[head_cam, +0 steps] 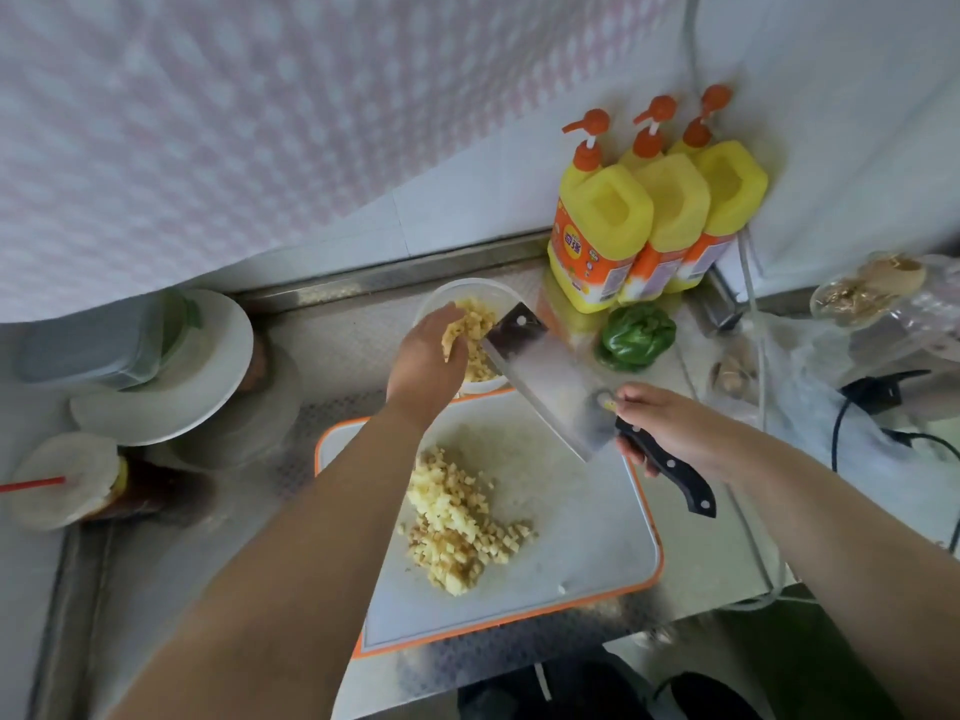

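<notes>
1. The pale yellow diced pieces (480, 324) slide into the clear round plastic bowl (467, 287). The bowl stands on the steel table (332, 350), just past the far edge of the white cutting board with the orange rim (597, 543). A larger heap of dice (462, 517) lies on the middle of the board.
2. The left hand (431, 350) is over the bowl with its fingers loosely bent, gripping nothing and brushing pieces off the blade. It is best to sweep along the flat side, away from the cutting edge.
3. The right hand (670, 428) is wrapped round the black riveted handle of the broad steel cleaver (545, 376). The blade is tilted with its tip at the bowl's rim; keeping the tip low there should stop dice bouncing out.
4. The green bell pepper (636, 335) sits near the blade, so the cleaver should swing clear of it.
</notes>
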{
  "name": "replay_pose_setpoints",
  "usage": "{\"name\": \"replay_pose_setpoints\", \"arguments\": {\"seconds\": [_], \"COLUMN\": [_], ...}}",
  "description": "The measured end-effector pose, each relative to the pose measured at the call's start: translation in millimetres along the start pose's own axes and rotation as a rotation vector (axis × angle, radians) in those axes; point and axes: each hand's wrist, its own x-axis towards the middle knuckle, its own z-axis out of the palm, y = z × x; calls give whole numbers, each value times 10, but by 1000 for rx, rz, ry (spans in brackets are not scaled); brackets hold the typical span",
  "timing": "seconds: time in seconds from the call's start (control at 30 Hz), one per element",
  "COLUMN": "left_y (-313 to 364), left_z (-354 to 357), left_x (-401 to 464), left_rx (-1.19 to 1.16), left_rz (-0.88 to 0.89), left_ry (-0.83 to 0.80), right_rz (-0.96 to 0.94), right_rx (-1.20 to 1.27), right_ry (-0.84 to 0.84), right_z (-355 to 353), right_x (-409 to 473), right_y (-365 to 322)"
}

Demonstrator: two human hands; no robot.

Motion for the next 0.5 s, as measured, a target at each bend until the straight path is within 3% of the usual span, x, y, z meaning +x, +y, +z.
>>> {"name": "replay_pose_setpoints", "arguments": {"seconds": [0.13, 0.2, 0.33, 0.5], "left_y": [-323, -591, -992, -1056], "left_z": [-112, -120, -15, 106], "left_x": [-557, -735, -929, -1049], "left_rx": [-51, 7, 267, 337], "left_rz": [-108, -175, -221, -67], "left_ry": [171, 84, -239, -324], "right_rz": [9, -8, 53, 133], "right_rx": [-51, -157, -277, -273], "right_ry": [36, 49, 129, 227], "right_z": [81, 178, 379, 540], "right_x": [5, 28, 76, 73], "right_y": [449, 680, 1060, 1283]}}
